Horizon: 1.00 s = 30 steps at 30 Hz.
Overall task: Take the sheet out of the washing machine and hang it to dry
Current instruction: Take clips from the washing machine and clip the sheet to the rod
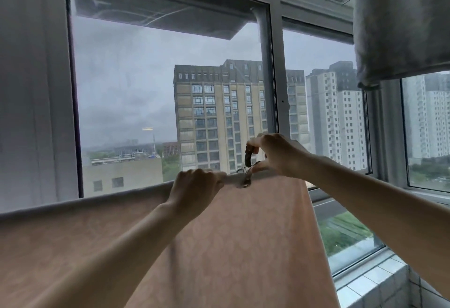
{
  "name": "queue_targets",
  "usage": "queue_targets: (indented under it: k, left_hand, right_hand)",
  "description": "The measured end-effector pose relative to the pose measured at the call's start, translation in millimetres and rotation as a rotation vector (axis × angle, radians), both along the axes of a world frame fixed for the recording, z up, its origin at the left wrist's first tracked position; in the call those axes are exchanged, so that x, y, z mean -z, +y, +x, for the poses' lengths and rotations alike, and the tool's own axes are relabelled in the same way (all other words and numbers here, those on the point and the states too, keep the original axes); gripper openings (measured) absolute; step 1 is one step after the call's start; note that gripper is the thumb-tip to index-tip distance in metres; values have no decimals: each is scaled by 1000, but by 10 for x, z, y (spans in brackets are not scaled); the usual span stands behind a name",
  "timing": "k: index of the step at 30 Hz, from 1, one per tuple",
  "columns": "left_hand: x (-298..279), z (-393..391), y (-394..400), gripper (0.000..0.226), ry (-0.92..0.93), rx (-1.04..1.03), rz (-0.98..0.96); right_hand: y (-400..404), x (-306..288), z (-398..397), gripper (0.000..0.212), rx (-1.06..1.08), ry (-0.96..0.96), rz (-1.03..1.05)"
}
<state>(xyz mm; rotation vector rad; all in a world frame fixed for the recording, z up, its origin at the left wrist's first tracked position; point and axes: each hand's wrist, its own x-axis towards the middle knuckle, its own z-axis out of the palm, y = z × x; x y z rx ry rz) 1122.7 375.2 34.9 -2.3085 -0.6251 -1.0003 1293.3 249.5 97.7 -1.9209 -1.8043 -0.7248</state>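
A pink sheet (243, 246) hangs over a line in front of a big window (170, 88). It drapes down toward the camera and fills the bottom of the view. The left hand (194, 186) is curled over the top fold of the sheet and grips it. The right hand (275, 155) is just beside it, a little higher, and pinches a metal clip (247, 169) between finger and thumb. The clip's lower end sits on the top edge of the sheet. A grey cloth (399, 22) hangs at the top right. Tall buildings (219, 117) stand outside under a grey sky.
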Motion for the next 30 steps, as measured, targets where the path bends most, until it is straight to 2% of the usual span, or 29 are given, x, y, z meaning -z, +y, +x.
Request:
queue_targets:
  k: [10,14,18,24,30]
  left_hand:
    - [48,38,60,22,-26,7,51]
    - [48,43,52,22,-58,-2,19]
    - [23,49,48,25,-65,-7,-50]
    - [-90,-124,82,24,65,-61,-148]
    - [-252,-627,-41,26,113,-84,-216]
  right_hand:
    - [120,48,50,66,-84,111,-54]
    - [134,102,10,55,-110,108,-25]
    - [127,196,-8,60,-142,94,58]
    - [91,241,-97,52,-206,52,235]
    - [-88,370,-454,45,-201,-25,246]
